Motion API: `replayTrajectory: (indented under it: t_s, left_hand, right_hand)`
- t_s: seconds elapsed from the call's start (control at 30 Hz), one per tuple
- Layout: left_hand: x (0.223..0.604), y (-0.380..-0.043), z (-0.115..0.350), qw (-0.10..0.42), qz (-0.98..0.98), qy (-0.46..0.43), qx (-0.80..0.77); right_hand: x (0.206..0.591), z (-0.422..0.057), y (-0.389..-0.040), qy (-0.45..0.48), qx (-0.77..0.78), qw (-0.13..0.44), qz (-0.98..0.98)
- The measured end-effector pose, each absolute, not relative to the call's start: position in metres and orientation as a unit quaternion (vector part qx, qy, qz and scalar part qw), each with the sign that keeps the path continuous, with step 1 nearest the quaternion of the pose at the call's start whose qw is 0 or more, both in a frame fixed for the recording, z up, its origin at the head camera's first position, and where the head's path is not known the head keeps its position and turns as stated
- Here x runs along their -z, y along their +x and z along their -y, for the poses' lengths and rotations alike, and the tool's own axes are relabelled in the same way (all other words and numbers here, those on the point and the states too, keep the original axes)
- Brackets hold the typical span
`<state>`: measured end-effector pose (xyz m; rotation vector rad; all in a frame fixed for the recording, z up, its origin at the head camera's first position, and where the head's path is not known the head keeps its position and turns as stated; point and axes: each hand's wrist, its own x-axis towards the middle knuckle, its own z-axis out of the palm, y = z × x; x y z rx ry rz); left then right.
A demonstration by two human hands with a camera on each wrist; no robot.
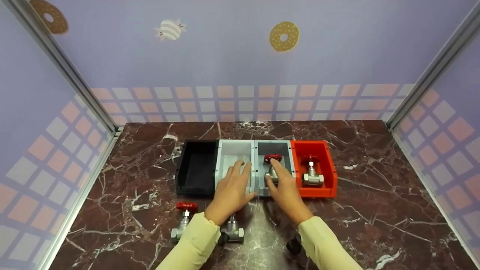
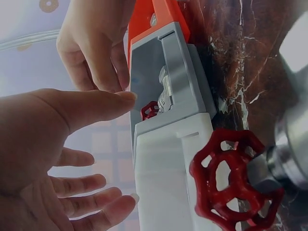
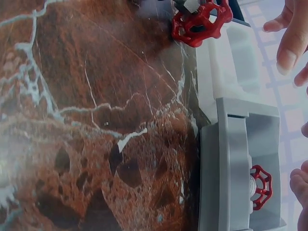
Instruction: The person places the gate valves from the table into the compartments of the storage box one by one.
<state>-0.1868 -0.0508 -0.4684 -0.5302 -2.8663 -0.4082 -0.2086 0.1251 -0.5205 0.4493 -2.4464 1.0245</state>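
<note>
While the marbled desk (image 1: 378,195) carries everything, I have four bins side by side across it: a black bin (image 1: 198,165), a white bin (image 1: 236,148), a grey bin (image 1: 275,146) and an orange bin (image 1: 332,174). Above the white one, my left grip (image 1: 231,191) is spread, holding nothing; at the grey one, my right grip (image 1: 285,189) is loosely bent and pinches nothing, just clear of the grey-bin valve (image 1: 272,157). An orange-bin valve (image 1: 313,179) sits beyond. Nearer me on the desk are a first loose valve (image 1: 176,234) and a second loose valve (image 1: 235,235). I'd clear the grey walls without nudging that valve, and grasp loose ones by the metal body, keeping each red handwheel (image 1: 186,206) off the rims.
</note>
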Motion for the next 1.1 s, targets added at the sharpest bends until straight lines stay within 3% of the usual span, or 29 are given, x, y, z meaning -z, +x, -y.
replayTrajectory:
  t_s: [0.57, 1.1]
  left_hand:
    - [0.472, -0.165, 0.059, 0.097, 0.967, -0.202, 0.122]
    - [0.477, -0.144, 0.069, 0.029, 0.975, -0.192, 0.112]
  right_hand:
    - [0.524, -0.113, -0.21, 0.177, -0.368, 0.199, 0.891]
    - [0.523, -0.102, -0.207, 0.171, -0.365, 0.172, 0.899]
